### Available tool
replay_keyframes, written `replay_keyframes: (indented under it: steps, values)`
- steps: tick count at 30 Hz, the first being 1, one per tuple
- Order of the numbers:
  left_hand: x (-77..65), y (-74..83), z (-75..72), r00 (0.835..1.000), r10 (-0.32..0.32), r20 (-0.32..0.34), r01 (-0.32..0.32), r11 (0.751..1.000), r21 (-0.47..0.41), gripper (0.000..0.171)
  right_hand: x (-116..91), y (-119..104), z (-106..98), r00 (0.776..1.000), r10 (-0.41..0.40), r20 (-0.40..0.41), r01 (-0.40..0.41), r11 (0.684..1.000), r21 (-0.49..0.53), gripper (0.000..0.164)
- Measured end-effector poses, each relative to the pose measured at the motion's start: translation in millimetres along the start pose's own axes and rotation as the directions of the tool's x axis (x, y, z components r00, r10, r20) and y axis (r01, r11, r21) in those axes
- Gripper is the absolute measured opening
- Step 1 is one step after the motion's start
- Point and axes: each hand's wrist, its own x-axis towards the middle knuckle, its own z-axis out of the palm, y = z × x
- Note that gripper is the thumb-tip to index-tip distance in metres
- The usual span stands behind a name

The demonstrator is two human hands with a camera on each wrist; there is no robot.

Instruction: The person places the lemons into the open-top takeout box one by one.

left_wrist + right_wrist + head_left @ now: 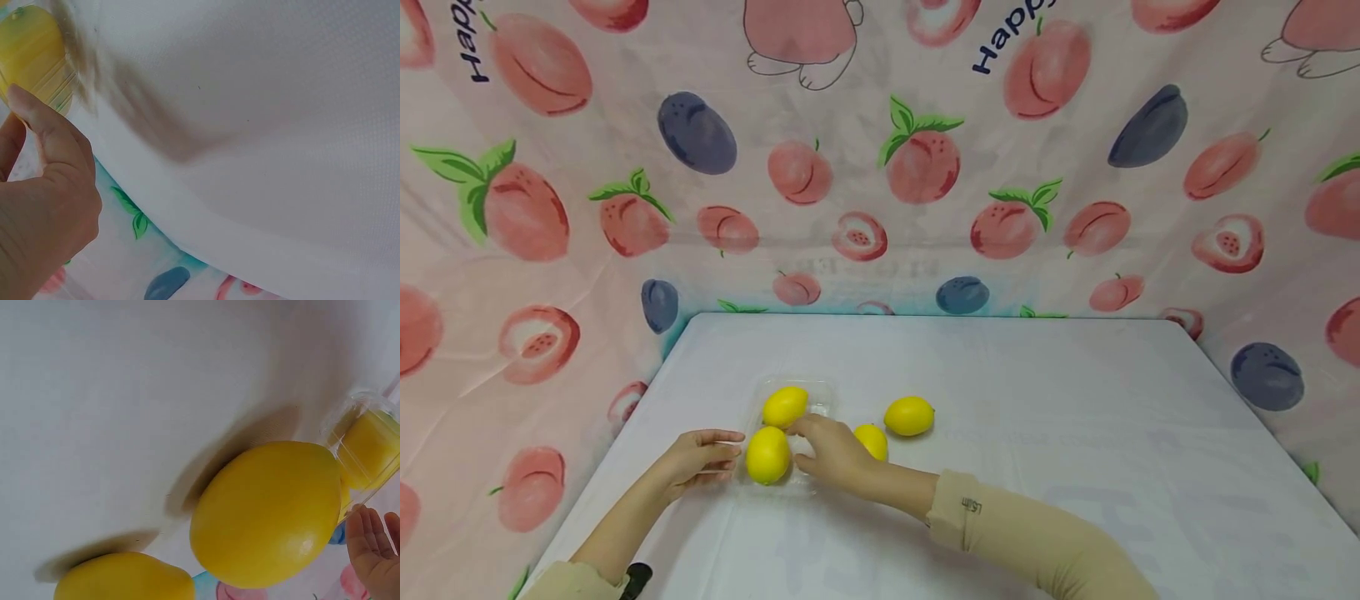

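Observation:
Two yellow lemons lie in a clear plastic tray [816, 390] left of centre: a far lemon [785, 407] and a near lemon [767, 456]. My right hand [838, 454] hovers over the tray, its bent fingers beside the near lemon without enclosing it. Whether a fingertip touches that lemon, I cannot tell. At the tray's left side, my left hand [696, 462] has its fingers extended. A fingertip meets or nearly meets the tray wall in the left wrist view, where a lemon [31, 47] shows through the plastic.
Outside the tray, one lemon [910, 416] lies on the white table [1075, 433]. Another lemon [871, 442] is partly hidden behind my right hand. Fruit-patterned cloth [865, 150] surrounds the table's back and sides.

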Motion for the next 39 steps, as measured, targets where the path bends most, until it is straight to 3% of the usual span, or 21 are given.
replay_keyframes:
  steps: [7, 14, 21, 31, 39]
  values:
    - [-0.1, -0.1, 0.4, 1.000, 0.008, 0.010, -0.008, 1.000, 0.004, 0.036, -9.2, 8.9, -4.8, 0.999, -0.024, -0.033, 0.024, 1.000, 0.001, 0.025]
    - [0.0, -5.2, -3.4, 0.998, 0.039, 0.056, -0.038, 0.999, -0.018, 0.033, -19.0, 12.3, -7.1, 0.998, 0.006, -0.057, -0.003, 0.999, 0.049, 0.018]
    - [0.9, -6.1, 0.2, 1.000, 0.007, -0.015, -0.007, 1.000, 0.013, 0.037, -32.1, 18.1, -12.5, 0.997, 0.033, -0.068, -0.030, 0.998, 0.050, 0.019]
    - [-3.0, -10.3, 4.6, 1.000, 0.012, -0.026, -0.012, 1.000, 0.009, 0.037, -55.7, 35.0, -18.6, 0.996, 0.047, -0.081, -0.042, 0.997, 0.070, 0.019]
    - [-6.4, -15.0, 8.5, 0.999, 0.017, -0.030, -0.017, 1.000, 0.006, 0.036, -74.4, 53.4, -29.0, 0.985, 0.070, -0.159, -0.055, 0.994, 0.096, 0.022]
